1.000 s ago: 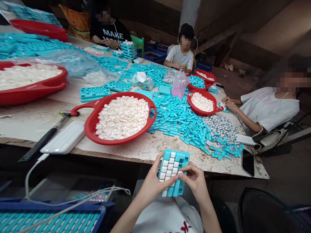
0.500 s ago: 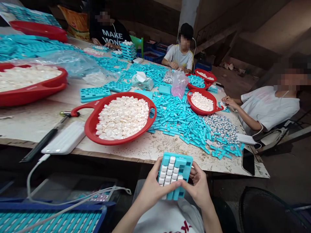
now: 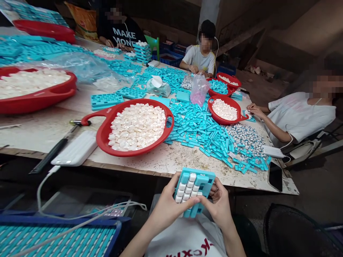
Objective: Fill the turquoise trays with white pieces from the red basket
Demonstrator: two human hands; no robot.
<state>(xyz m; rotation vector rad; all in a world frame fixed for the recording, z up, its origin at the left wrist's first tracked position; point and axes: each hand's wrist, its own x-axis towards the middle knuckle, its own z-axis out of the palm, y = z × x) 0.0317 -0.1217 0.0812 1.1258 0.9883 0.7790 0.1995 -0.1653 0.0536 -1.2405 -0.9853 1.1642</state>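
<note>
A small turquoise keypad-like panel [image 3: 205,186] with rows of white keycaps [image 3: 189,186] is held in front of me, off the table's front edge. My left hand [image 3: 166,204] grips its left side, thumb lying across the lower keycaps. My right hand [image 3: 220,203] holds the right side, its thumb pressed near the lower keys and touching the left thumb. Fingers of both hands behind the panel are hidden. Some dark openings show along its right part. Beyond the hands, a red basin [image 3: 100,137] full of loose white keycaps [image 3: 138,126] rests on the table.
Turquoise pieces [image 3: 198,125] are heaped mid-table beside small blue-and-white parts [image 3: 245,137]. A hammer [image 3: 50,154], a white power bank [image 3: 76,148] with cable and a phone [image 3: 275,176] lie near the edge. A blue crate [image 3: 118,232] stands lower left. Several co-workers sit around the table.
My view has shifted slightly, so the table things appear a little to the right and higher. Both hands keep their grip on the panel, which tilts slightly differently.
</note>
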